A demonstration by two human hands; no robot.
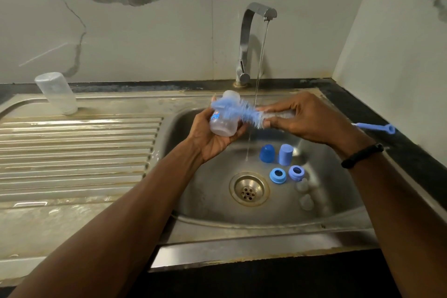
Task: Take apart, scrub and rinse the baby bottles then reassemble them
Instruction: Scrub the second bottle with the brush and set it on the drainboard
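Observation:
My left hand (pixel 212 133) grips a clear baby bottle (pixel 223 118) over the sink basin, its open end away from me. My right hand (pixel 307 118) holds a blue bottle brush (pixel 244 113) by its bristled shaft; the blurred brush head lies across the outside of the bottle. The brush's blue handle end (pixel 377 127) sticks out to the right over the counter. On the basin floor stand two blue caps (pixel 267 153) (pixel 286 154), two blue collar rings (pixel 278 175) (pixel 296 173) and two clear teats (pixel 302 185) (pixel 306 201). A second clear bottle (pixel 56 93) stands upside down on the drainboard.
The tap (pixel 251 38) runs a thin stream of water (pixel 260 65) between my hands into the steel sink (pixel 208 196). The drain (pixel 249 189) sits mid-basin. A ribbed drainboard (pixel 77 152) lies left, a black counter (pixel 411 133) right, and marble walls stand behind.

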